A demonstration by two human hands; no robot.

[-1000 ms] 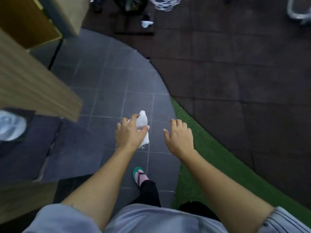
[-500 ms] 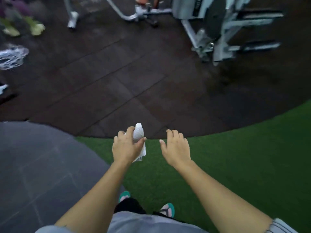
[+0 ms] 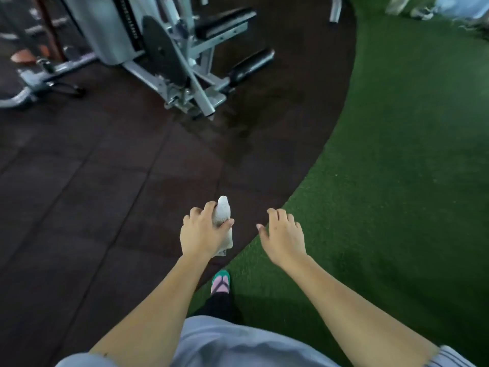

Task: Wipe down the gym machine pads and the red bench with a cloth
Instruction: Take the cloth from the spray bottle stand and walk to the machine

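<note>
My left hand (image 3: pixel 202 234) grips a bunched white cloth (image 3: pixel 222 213), whose tip sticks up past the fingers. My right hand (image 3: pixel 284 238) is held out beside it with relaxed fingers and holds nothing. Ahead stands a grey gym machine (image 3: pixel 148 43) with a black roller pad (image 3: pixel 251 65) low on its right side and a flat black pad (image 3: pixel 225 21) above that. Both hands are well short of the machine. No red bench is visible.
Dark rubber floor tiles (image 3: pixel 92 194) cover the left and middle. Green artificial turf (image 3: pixel 397 154) curves along the right. Grey frame legs (image 3: pixel 34 83) of other equipment lie at the far left. My foot in a teal sandal (image 3: pixel 221 282) stands at the turf's edge.
The view has swung from grey floor tiles across to the rubber floor and the machine, which now stands much closer. My left hand still grips the cloth; my right hand stays empty.
</note>
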